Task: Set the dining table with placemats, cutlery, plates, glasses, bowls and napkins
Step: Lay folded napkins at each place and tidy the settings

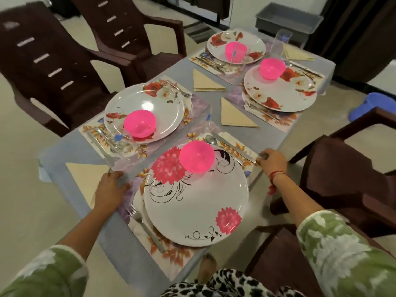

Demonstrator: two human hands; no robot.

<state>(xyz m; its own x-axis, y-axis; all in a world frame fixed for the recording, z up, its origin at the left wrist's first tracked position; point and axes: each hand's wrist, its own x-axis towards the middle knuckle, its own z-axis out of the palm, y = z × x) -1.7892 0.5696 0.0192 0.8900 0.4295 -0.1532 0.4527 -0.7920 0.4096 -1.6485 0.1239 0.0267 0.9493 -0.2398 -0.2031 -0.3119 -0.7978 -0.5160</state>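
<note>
Hands on either side of the nearest setting catch my eye. The person's left hand (110,189) curls its fingers over the left edge of the near placemat (171,256) and grips it just beyond the fork (145,226). The right hand (272,160) pinches the same mat's far right corner, right beside the end of the knife (233,147). A red thread (277,174) circles the right wrist. On that mat sits a white plate (197,211) with pink flowers and black scrollwork, and a pink bowl (197,157) stands upright on the plate's far side. A spoon (211,139) lies alongside the knife, just past the bowl. A beige folded napkin (85,179) lies on the grey table (267,136) to the left of the mat, one corner hidden under the left wrist. Three other plates (278,93) with red flowers rest on their own floral mats farther along, each carrying a pink bowl, with more folded napkins (235,116) between them. A clear glass (120,142) stands at the near edge of the left setting, blurred. A taller glass (280,41) stands at the table's far end. Brown chairs (53,67) flank the table on both sides, and a grey bin (287,20) sits on the floor beyond it.
</note>
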